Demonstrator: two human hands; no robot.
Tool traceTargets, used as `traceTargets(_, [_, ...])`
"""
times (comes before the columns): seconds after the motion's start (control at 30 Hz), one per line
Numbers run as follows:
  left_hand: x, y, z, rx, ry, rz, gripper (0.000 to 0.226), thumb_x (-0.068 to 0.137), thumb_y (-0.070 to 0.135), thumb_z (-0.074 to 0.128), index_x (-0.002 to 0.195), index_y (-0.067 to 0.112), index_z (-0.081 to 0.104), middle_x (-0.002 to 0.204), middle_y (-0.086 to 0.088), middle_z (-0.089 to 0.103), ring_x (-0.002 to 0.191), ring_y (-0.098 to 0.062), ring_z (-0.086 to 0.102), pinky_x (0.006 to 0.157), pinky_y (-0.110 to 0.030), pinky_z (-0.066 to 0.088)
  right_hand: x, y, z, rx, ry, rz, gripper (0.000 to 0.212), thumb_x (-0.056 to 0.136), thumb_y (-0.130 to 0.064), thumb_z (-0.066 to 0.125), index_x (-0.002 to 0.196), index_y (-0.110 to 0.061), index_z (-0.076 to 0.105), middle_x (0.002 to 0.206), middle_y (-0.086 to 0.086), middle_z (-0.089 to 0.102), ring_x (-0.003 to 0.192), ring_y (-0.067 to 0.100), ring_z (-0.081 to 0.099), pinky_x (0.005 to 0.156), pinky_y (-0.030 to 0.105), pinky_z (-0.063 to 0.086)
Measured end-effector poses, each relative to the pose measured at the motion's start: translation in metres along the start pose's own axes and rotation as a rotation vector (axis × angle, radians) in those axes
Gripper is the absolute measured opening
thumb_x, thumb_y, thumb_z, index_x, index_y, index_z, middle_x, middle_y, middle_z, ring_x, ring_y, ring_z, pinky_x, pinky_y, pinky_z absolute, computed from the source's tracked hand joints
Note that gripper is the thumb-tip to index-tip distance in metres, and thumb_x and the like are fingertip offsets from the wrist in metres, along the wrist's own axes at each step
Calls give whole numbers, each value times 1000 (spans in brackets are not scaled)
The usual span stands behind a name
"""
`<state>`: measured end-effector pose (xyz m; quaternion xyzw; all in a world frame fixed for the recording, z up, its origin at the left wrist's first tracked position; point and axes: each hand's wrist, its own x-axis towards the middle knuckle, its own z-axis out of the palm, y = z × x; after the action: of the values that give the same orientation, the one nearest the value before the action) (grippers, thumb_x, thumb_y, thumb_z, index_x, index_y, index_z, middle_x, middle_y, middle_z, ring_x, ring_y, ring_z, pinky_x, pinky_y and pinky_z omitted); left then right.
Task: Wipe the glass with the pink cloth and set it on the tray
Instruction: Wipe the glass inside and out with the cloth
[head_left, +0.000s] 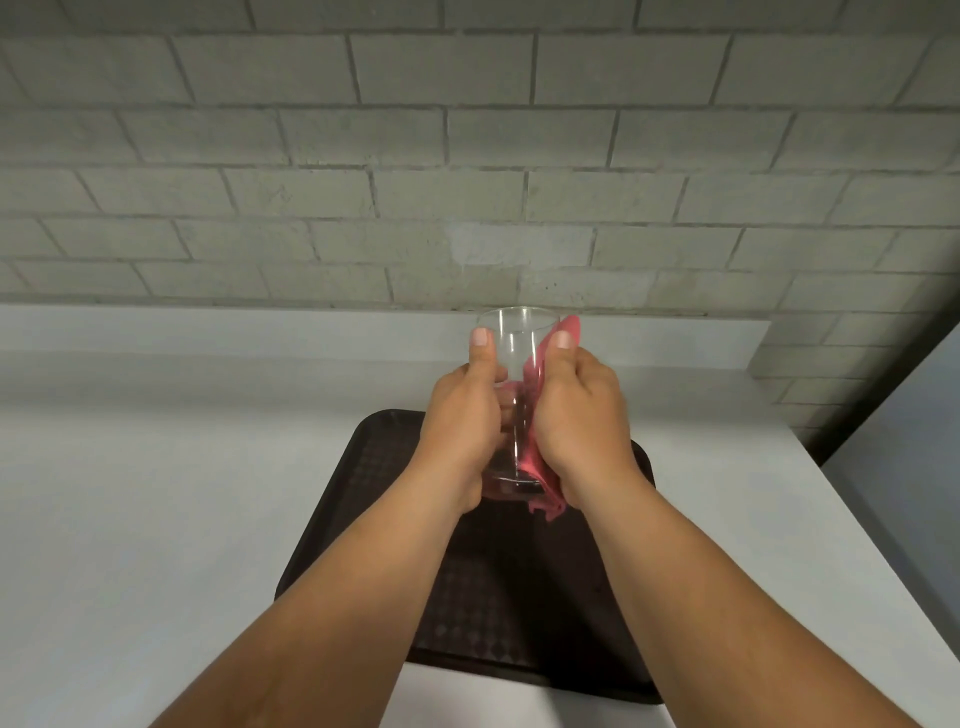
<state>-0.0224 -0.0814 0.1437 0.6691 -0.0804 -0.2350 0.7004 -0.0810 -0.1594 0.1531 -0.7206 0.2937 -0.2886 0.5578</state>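
A clear drinking glass (514, 353) is held up in the air above the dark tray (493, 597), mouth pointing away from me. My left hand (462, 415) grips the glass's left side, thumb along the wall. My right hand (576, 415) presses the pink cloth (540, 467) against the glass's right side. The cloth wraps under the base, and a corner sticks up by my right thumb. Part of the glass's lower body is hidden by both hands.
The tray lies on a white counter (156, 493) that runs to a grey brick wall (467, 156). The counter's right edge (883, 545) drops off beside a light grey surface.
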Motion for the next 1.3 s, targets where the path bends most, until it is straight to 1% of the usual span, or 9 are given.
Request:
traceTargets(0.13, [-4, -3, 3, -65, -72, 22, 56, 98, 70, 57, 101, 16, 72, 66, 6, 77, 50, -3, 74, 39, -19, 52, 3, -2, 2, -54, -1, -44, 58, 104, -58, 25, 96, -22, 69, 90, -2, 73, 89, 16, 70, 80, 39, 54])
traceTargets(0.37, [-4, 4, -4, -179, -106, 18, 61, 94, 72, 61, 73, 20, 85, 63, -3, 75, 50, -17, 69, 47, -29, 56, -2, 0, -9, 347, -201, 327, 58, 107, -50, 37, 86, -13, 75, 66, 6, 78, 62, 22, 77, 53, 33, 60])
traceTargets(0.47, [-1, 8, -7, -196, -30, -24, 60, 95, 73, 59, 104, 16, 73, 64, -1, 80, 52, -16, 75, 44, -29, 57, -22, 7, -6, 185, -209, 183, 55, 107, -54, 30, 96, -28, 77, 86, 1, 82, 81, 18, 79, 72, 37, 62])
traceTargets(0.53, [2, 7, -6, -167, 20, -11, 61, 96, 73, 57, 107, 14, 66, 70, -1, 81, 55, -12, 75, 45, -26, 56, -39, 9, -2, -21, -194, -25, 49, 106, -53, 27, 136, -34, 61, 123, -4, 74, 116, 15, 69, 94, 32, 56])
traceTargets(0.7, [-7, 9, -3, -185, -68, 27, 95, 79, 78, 58, 138, 3, 63, 138, -23, 70, 128, -37, 69, 116, -56, 49, -47, -3, 10, -343, -152, -249, 71, 107, -41, 31, 164, -13, 1, 175, 6, 9, 160, 23, 8, 128, 37, 15])
traceTargets(0.87, [-8, -4, -4, -241, -153, 17, 62, 95, 73, 55, 105, 17, 80, 109, -19, 80, 90, -31, 81, 73, -44, 66, -11, -24, -2, -169, -39, -108, 53, 106, -49, 29, 131, -15, 61, 119, 11, 72, 114, 30, 66, 98, 44, 52])
traceTargets(1.03, [-7, -4, -7, -273, -161, 63, 63, 99, 71, 49, 69, 29, 85, 69, -3, 78, 57, -16, 75, 51, -30, 59, -12, -17, -12, 205, -125, 184, 64, 107, -51, 32, 72, -20, 75, 66, 2, 78, 65, 20, 77, 73, 42, 60])
traceTargets(1.2, [0, 2, -11, -215, -48, 42, 56, 100, 69, 54, 105, 15, 68, 67, 3, 80, 57, -12, 77, 49, -24, 57, -44, 1, 1, -98, -129, -73, 48, 106, -50, 28, 130, -26, 61, 112, 0, 73, 101, 18, 71, 84, 30, 55])
traceTargets(1.3, [-3, 3, -11, -188, -51, 37, 63, 101, 70, 51, 108, 9, 69, 99, -17, 79, 95, -28, 80, 89, -44, 63, -49, -2, 8, -278, -144, -214, 64, 107, -43, 33, 163, -17, 19, 162, 5, 40, 146, 21, 42, 113, 34, 41])
